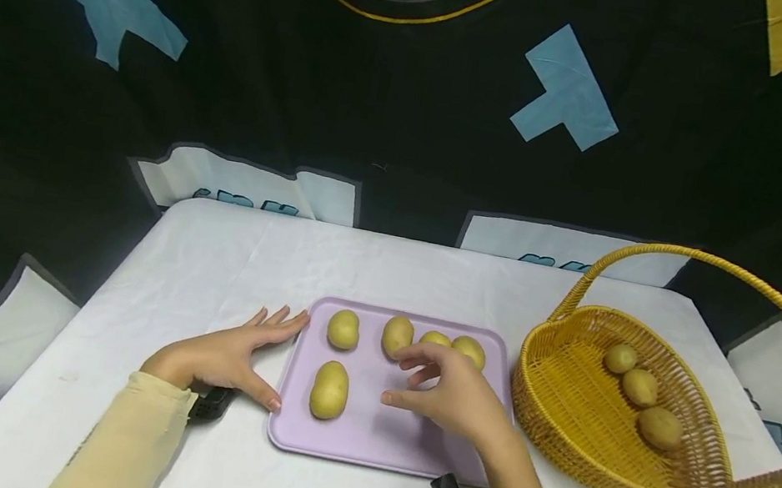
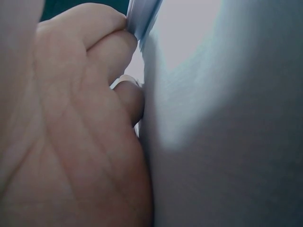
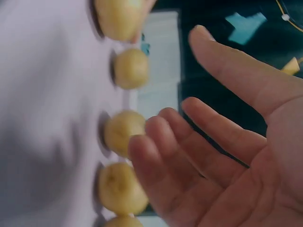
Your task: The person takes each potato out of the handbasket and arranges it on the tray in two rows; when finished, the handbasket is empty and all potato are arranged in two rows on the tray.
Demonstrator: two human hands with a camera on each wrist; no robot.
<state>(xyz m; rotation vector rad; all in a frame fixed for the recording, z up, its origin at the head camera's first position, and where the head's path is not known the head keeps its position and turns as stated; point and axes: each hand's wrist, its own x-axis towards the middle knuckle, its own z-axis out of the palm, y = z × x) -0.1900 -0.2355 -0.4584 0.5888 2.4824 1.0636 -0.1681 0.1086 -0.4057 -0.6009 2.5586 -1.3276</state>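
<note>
On the white table lies a lilac tray (image 1: 361,442) bearing several potatoes. One potato (image 1: 329,391) sits near its front left, another potato (image 1: 343,330) behind it. A third potato (image 1: 397,336) lies beside the fingertips of my right hand (image 1: 449,388), with more partly hidden behind that hand. The right hand hovers over the tray, fingers relaxed and apart from the thumb, holding nothing; the right wrist view shows the bare palm (image 3: 227,179) facing the potatoes (image 3: 124,189). With fingers spread, my left hand (image 1: 231,351) touches the tray's left edge, its thumb at the lower left side.
A yellow wicker basket (image 1: 562,421) with a tall arched handle stands right of the tray, close to my right forearm. Inside it, three potatoes (image 1: 640,388) lie along the right side. A black cloth (image 1: 408,128) with blue and yellow shapes hangs behind the table.
</note>
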